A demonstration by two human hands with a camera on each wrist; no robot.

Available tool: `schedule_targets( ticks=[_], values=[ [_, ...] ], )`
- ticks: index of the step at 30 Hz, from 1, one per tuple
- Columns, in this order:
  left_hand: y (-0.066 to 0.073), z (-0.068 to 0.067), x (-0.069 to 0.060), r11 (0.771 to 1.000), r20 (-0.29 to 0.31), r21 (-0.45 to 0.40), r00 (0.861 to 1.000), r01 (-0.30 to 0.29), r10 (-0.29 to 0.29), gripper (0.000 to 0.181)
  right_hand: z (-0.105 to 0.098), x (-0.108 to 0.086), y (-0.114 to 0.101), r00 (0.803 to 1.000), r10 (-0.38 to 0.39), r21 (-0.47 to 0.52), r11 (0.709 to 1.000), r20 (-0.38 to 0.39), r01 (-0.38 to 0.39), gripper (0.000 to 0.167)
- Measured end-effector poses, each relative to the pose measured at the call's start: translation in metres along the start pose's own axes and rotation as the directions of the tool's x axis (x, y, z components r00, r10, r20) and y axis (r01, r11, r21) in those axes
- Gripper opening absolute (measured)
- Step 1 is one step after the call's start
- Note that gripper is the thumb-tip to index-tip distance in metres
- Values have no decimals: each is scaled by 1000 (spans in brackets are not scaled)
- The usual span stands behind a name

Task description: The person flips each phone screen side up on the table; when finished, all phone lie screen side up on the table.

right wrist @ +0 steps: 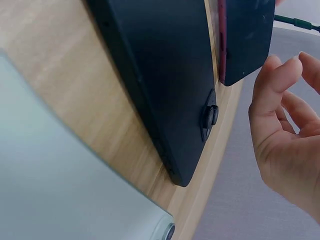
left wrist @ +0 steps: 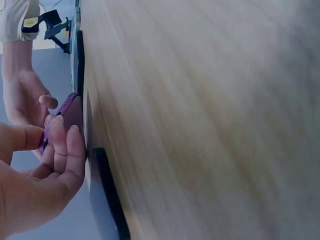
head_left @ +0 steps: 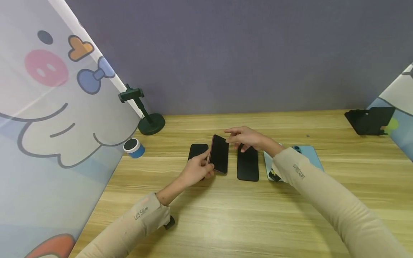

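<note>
My left hand (head_left: pixel 195 167) pinches a smartphone (head_left: pixel 220 154) with a dark screen and a purple-pink edge, tilted with one side raised off the table. In the left wrist view, thumb and fingers hold the purple phone (left wrist: pixel 70 116) by its side. My right hand (head_left: pixel 246 138) hovers by that phone's upper right corner, fingers loosely bent; in the right wrist view the fingertips (right wrist: pixel 274 62) come close to the corner, contact unclear. Below the right hand lies a black phone (head_left: pixel 247 166), its camera bump (right wrist: pixel 209 117) upward. Another black phone (head_left: pixel 198 148) sits partly behind the left hand.
Right of the black phone lie a pale phone (head_left: pixel 267 163), partly under the right sleeve, and a light-blue phone (head_left: pixel 311 154). A dark green phone stand (head_left: pixel 151 123) and a blue-white jar (head_left: pixel 135 148) stand left. A black folding stand (head_left: pixel 371 120) sits far right. A grey partition (head_left: pixel 245 57) rises behind.
</note>
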State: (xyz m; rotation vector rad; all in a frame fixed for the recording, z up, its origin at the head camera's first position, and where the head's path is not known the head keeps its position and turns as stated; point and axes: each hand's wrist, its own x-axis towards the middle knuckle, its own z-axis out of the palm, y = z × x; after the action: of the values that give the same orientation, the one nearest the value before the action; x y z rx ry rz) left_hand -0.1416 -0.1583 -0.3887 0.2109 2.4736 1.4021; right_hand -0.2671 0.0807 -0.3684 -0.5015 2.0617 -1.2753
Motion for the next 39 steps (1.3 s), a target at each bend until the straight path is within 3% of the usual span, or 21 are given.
schedule_targets(
  ticks=[4,7,11,23,30,33,39],
  values=[
    [-2,0,1,983,-1,-181,999,33,-34,66,1,-3,1,1000,24,7,1000,3,-24,63],
    [-3,0,2,942,23,-326,997,79,-76,66,2,-4,1,999,36,10,999,-1,-36,65],
    [-5,0,2,900,62,-417,992,129,-113,66,3,-6,1,999,47,23,999,-2,-47,66],
    [-8,1,1,861,85,-487,990,144,-117,63,8,-5,6,996,84,35,996,24,-84,68],
    [-7,3,0,831,37,-551,997,78,-69,65,9,-5,4,994,107,44,993,21,-108,75],
    [-5,2,-1,837,28,-545,999,53,-45,65,10,-3,4,996,93,85,992,4,-93,77],
    [-1,-3,0,856,67,-512,997,74,-46,71,12,-1,3,1000,-6,161,987,-19,9,79]
  ],
)
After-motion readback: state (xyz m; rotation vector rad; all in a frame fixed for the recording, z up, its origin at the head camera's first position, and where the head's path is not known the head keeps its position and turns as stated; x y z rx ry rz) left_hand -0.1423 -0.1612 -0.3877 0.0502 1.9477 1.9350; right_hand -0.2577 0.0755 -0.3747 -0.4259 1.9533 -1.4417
